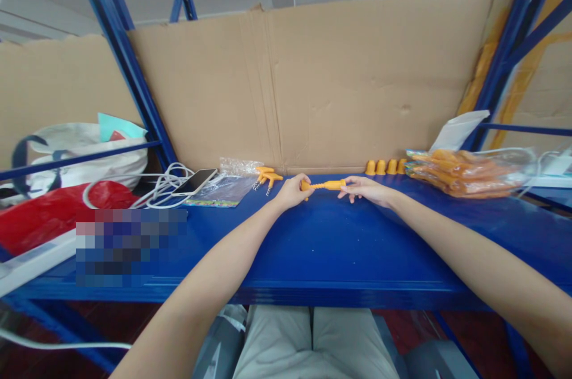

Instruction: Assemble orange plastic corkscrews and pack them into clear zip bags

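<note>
My left hand (294,191) is closed in a pinch around the handle end of an orange corkscrew (318,186), whose spiral points right. On the other side, the fingers of my right hand (364,189) grip an orange plastic sleeve (334,185) at its right end. Sleeve and spiral lie in one line just above the blue table; the spiral's tip is out of sight, so I cannot tell how deep it sits. Left of my left hand lie orange-handled corkscrews (270,177) with bare metal spirals. Several orange caps (381,167) stand upright in a row behind my right hand.
A clear bag of orange parts (469,173) lies at the right. To the left are a plastic pouch (223,189), a phone (196,181), white cables (167,188) and a red bag (58,212). Cardboard (357,81) walls the back of the blue table (313,248).
</note>
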`<state>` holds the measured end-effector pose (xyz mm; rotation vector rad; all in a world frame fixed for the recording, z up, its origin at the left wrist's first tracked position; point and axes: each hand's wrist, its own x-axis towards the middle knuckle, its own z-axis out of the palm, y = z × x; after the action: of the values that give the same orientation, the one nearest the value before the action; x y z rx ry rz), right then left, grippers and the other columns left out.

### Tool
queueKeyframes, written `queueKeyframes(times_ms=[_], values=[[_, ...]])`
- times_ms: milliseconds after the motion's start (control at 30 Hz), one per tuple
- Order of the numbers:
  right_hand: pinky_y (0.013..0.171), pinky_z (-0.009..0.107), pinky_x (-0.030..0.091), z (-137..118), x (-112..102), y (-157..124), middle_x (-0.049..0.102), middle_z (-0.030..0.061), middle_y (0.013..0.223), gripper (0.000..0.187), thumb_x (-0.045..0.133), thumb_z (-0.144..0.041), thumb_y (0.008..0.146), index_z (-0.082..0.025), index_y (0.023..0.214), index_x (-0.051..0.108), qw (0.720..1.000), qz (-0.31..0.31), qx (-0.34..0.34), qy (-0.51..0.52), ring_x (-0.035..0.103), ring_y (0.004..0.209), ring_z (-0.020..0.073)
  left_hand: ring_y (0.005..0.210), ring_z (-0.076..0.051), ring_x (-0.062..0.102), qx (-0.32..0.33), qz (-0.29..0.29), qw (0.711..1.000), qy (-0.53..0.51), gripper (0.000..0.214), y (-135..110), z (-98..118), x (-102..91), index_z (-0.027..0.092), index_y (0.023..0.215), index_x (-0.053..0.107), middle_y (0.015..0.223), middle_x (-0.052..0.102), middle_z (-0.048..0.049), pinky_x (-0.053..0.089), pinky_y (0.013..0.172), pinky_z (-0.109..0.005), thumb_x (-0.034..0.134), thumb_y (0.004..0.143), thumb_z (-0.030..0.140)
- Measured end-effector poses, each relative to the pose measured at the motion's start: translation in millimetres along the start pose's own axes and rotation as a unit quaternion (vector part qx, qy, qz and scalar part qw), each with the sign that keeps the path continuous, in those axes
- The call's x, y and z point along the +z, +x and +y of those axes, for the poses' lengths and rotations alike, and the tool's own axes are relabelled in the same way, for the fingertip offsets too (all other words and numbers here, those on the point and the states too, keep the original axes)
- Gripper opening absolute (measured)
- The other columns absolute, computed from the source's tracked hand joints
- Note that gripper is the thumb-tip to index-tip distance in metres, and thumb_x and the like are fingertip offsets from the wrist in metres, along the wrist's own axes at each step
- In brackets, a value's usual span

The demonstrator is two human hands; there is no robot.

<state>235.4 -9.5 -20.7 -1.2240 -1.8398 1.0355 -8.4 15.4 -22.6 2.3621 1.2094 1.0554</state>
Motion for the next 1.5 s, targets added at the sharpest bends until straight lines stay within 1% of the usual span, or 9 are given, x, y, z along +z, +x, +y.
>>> queueKeyframes(times_ms=[200, 300, 433, 533, 667, 733, 933, 1133, 1500], values=[[0.047, 0.026, 0.029, -2, 8, 0, 0.056, 0.0032, 0.047, 0.054, 0.048, -0.066, 0.08, -0.015, 0.066, 0.061, 0.999, 0.042, 0.025, 0.009, 0.041, 0.043, 0.0096, 0.052, -0.009, 0.057, 0.023, -0.003, 1.0, 0.011, 0.016, -2, 1, 0.4, 0.019, 0.087, 0.053, 0.053, 0.056, 0.0078, 0.039, 0.052, -0.018, 0.063, 0.074, 0.018], [0.045, 0.026, 0.028, -3, 10, 2, 0.049, 0.0008, 0.041, 0.055, 0.048, -0.066, 0.079, -0.016, 0.06, 0.059, 0.997, 0.056, 0.045, 0.019, 0.037, 0.04, 0.0093, 0.05, -0.009, 0.056, 0.036, -0.003, 0.999, 0.013, 0.016, -2, 1, 0.1, 0.019, 0.088, 0.053, 0.052, 0.056, 0.008, 0.039, 0.051, -0.018, 0.062, 0.075, 0.017], [0.045, 0.027, 0.03, -3, 9, 3, 0.05, 0.0024, 0.042, 0.058, 0.044, -0.068, 0.08, -0.016, 0.059, 0.059, 0.997, 0.046, 0.057, 0.021, 0.039, 0.04, 0.0099, 0.051, -0.009, 0.055, 0.046, 0.005, 0.999, 0.021, 0.017, -2, 2, -0.9, 0.019, 0.088, 0.053, 0.052, 0.055, 0.0081, 0.038, 0.052, -0.019, 0.063, 0.075, 0.017], [0.046, 0.027, 0.032, -2, 4, 3, 0.062, 0.0073, 0.055, 0.06, 0.042, -0.069, 0.081, -0.015, 0.07, 0.063, 0.998, 0.018, 0.051, 0.014, 0.046, 0.043, 0.0109, 0.052, -0.01, 0.056, 0.041, 0.012, 0.999, 0.022, 0.017, -3, 4, -0.4, 0.018, 0.086, 0.053, 0.052, 0.055, 0.0079, 0.038, 0.053, -0.019, 0.064, 0.074, 0.016], [0.05, 0.025, 0.035, -1, -1, 0, 0.071, 0.0084, 0.093, 0.045, 0.064, -0.056, 0.075, -0.019, 0.101, 0.062, 1.0, -0.003, 0.005, 0.016, 0.057, 0.057, 0.0118, 0.053, -0.01, 0.057, 0.031, 0.013, 0.999, 0.019, 0.016, -2, 3, 1.4, 0.018, 0.085, 0.053, 0.052, 0.055, 0.0078, 0.039, 0.054, -0.019, 0.064, 0.074, 0.016], [0.051, 0.024, 0.034, -1, -2, -1, 0.071, 0.0076, 0.098, 0.044, 0.067, -0.049, 0.073, -0.02, 0.105, 0.059, 1.0, -0.002, -0.007, 0.022, 0.059, 0.06, 0.0116, 0.053, -0.01, 0.057, 0.03, 0.016, 0.999, 0.02, 0.016, -2, 2, 1.7, 0.018, 0.086, 0.053, 0.053, 0.056, 0.0073, 0.039, 0.054, -0.019, 0.064, 0.073, 0.017], [0.05, 0.024, 0.03, -3, 3, -2, 0.069, 0.0049, 0.073, 0.04, 0.065, -0.053, 0.074, -0.017, 0.09, 0.06, 0.999, 0.02, -0.01, 0.036, 0.054, 0.055, 0.0104, 0.052, -0.01, 0.055, 0.036, 0.018, 0.999, 0.018, 0.018, 0, -3, 1.2, 0.018, 0.088, 0.054, 0.054, 0.056, 0.0068, 0.038, 0.053, -0.02, 0.064, 0.073, 0.018], [0.05, 0.026, 0.029, -2, 9, -1, 0.06, 0.0035, 0.053, 0.053, 0.058, -0.067, 0.071, -0.015, 0.064, 0.059, 0.998, 0.052, -0.011, 0.042, 0.048, 0.049, 0.0098, 0.052, -0.01, 0.055, 0.059, 0.022, 0.998, 0.012, 0.018, -1, -2, 2.2, 0.018, 0.088, 0.053, 0.052, 0.055, 0.0083, 0.038, 0.054, -0.02, 0.064, 0.074, 0.017], [0.049, 0.026, 0.029, -2, 12, 3, 0.054, 0.0021, 0.044, 0.05, 0.054, -0.062, 0.077, -0.014, 0.063, 0.061, 0.995, 0.072, 0.035, 0.055, 0.043, 0.043, 0.0096, 0.052, -0.01, 0.055, 0.062, 0.017, 0.998, 0.007, 0.017, -2, -1, 1.7, 0.019, 0.087, 0.052, 0.052, 0.056, 0.0082, 0.039, 0.054, -0.02, 0.063, 0.074, 0.017]])
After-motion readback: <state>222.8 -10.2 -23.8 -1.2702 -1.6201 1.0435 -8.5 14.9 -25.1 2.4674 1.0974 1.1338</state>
